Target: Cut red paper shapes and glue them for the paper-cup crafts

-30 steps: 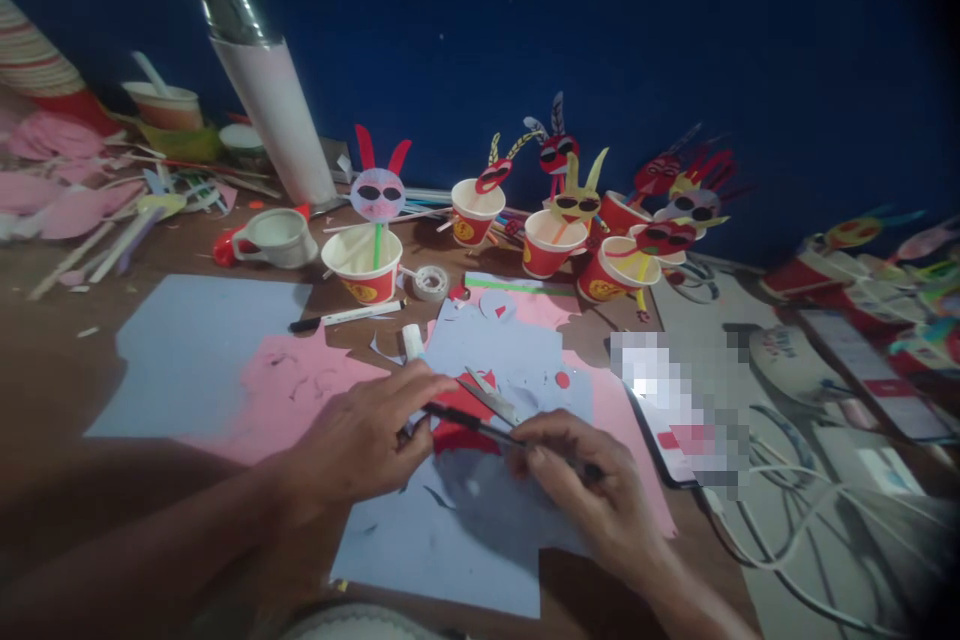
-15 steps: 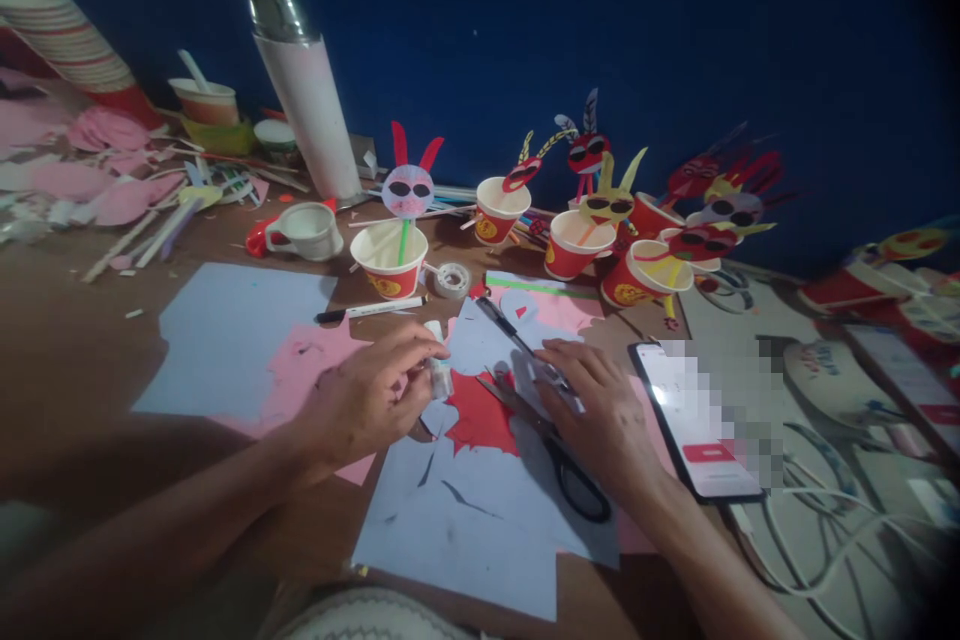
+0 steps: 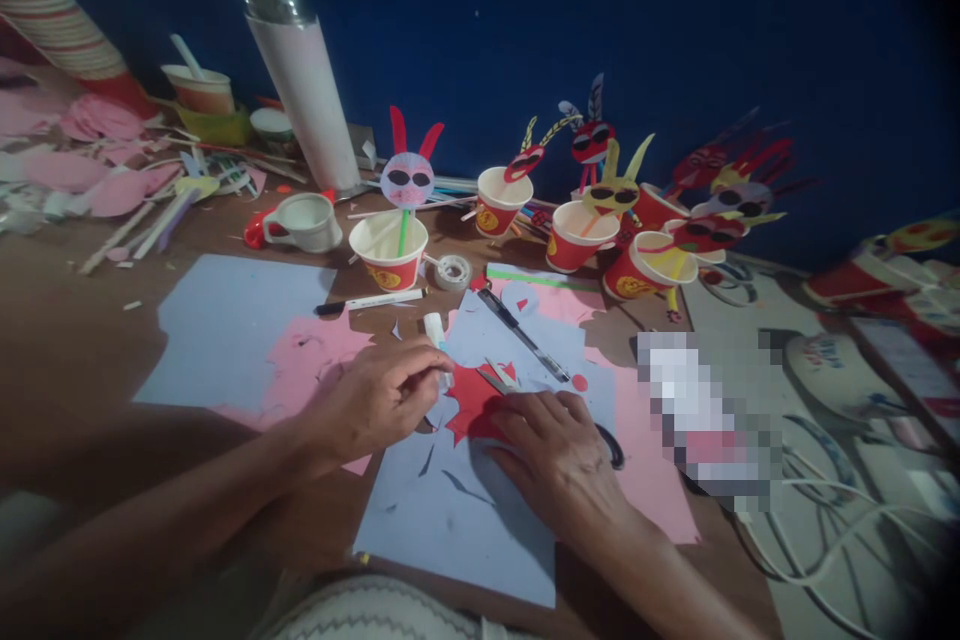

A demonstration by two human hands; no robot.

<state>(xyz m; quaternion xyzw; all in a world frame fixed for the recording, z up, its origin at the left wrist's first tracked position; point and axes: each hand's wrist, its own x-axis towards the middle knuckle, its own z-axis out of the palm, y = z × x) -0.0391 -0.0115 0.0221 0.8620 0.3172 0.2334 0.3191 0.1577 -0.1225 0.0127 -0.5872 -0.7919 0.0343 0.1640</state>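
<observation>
My left hand (image 3: 375,400) is closed round a white glue stick (image 3: 435,335), which stands up from its fingertips. My right hand (image 3: 559,450) lies flat, fingers together, on the red paper scrap (image 3: 469,400) and on the scissors (image 3: 611,445); only the scissors' blade tips and a black handle loop show. Both rest on a pale blue paper sheet (image 3: 457,520) over pink paper (image 3: 304,360). A black pen (image 3: 521,335) lies just beyond my right hand.
Several red paper cups with masked paper figures (image 3: 390,255) line the back by the blue wall. A tape roll (image 3: 452,272), a marker (image 3: 367,301), a white mug (image 3: 304,222) and a tall flask (image 3: 296,70) stand behind. A phone (image 3: 705,420) and cables (image 3: 825,560) lie right.
The pen left my right hand and now lies on the paper beyond it. My right hand has come down onto the red scrap and scissors. My left hand took up the glue stick.
</observation>
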